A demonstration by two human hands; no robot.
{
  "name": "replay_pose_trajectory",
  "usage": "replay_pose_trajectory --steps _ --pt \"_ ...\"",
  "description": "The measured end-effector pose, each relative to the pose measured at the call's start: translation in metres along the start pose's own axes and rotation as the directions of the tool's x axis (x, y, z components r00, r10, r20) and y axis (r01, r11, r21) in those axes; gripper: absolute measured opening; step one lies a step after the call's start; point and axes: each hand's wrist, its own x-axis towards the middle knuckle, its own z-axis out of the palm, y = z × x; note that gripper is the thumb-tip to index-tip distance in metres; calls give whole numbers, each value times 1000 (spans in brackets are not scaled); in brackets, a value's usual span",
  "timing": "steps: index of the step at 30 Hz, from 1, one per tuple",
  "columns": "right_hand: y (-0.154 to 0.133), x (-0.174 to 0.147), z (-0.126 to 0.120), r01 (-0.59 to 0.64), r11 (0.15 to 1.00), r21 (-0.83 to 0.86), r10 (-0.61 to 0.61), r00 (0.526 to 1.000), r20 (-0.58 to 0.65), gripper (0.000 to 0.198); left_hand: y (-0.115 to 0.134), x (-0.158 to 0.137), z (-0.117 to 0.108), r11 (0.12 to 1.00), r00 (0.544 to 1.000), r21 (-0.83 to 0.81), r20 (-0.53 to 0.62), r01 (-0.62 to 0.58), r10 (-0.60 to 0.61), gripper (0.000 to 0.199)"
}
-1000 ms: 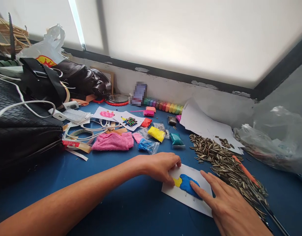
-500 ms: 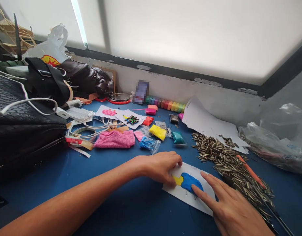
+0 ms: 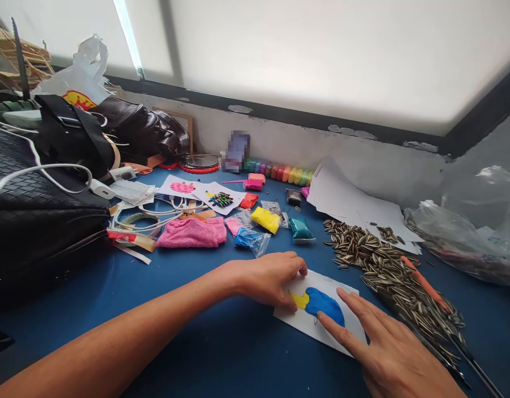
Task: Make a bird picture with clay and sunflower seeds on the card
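Observation:
A white sheet of paper (image 3: pixel 292 320) lies in front of me, bearing a flat patch of blue clay (image 3: pixel 326 305) with a smaller yellow clay patch (image 3: pixel 300 300) at its left. Thin pencil lines show below the blue. My left hand (image 3: pixel 275 279) rests on the paper's left end, thumb near the yellow clay and fingers at the upper edge, spread apart. Fingers stretched, my right hand (image 3: pixel 383 345) is over the right side. Its index fingertip touches the lower edge of the blue clay, or lies just beside it.
Striped sunflower seeds (image 3: pixel 379 260) lie to the right, with an orange-handled tool (image 3: pixel 425 284) on them. Behind are clay packets in yellow (image 3: pixel 266 220), teal (image 3: pixel 300 229) and blue (image 3: pixel 250 240), a pink cloth (image 3: pixel 192 232) and a seed-covered picture (image 3: pixel 220 199). A black bag (image 3: pixel 43 221) stands left.
My right index fingertip has slid a little left along the lower edge of the blue clay. The left hand stays in place on the paper; the view has shifted slightly.

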Motion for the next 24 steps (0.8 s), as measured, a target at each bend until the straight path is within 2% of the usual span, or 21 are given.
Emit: replay_pose_trajectory --steps 13,16,18,20,24 --pt "8 -6 2 -21 1000 24 20 1000 6 51 0 -2 0 1000 1000 9 -6 -8 8 57" --pt "10 -6 4 -112 992 56 112 994 -2 50 -3 -2 1 997 999 -71 -37 -21 19 56" --pt "12 -5 6 -211 972 106 213 977 -3 44 -5 -1 2 989 996 -146 -83 -30 18 46" --pt "14 -3 8 -327 926 190 330 944 15 33 -7 1 2 978 988 -207 -152 -27 -5 35" --pt "17 4 8 -488 791 370 501 863 67 25 -8 3 2 941 967 -334 -253 -48 -41 34"
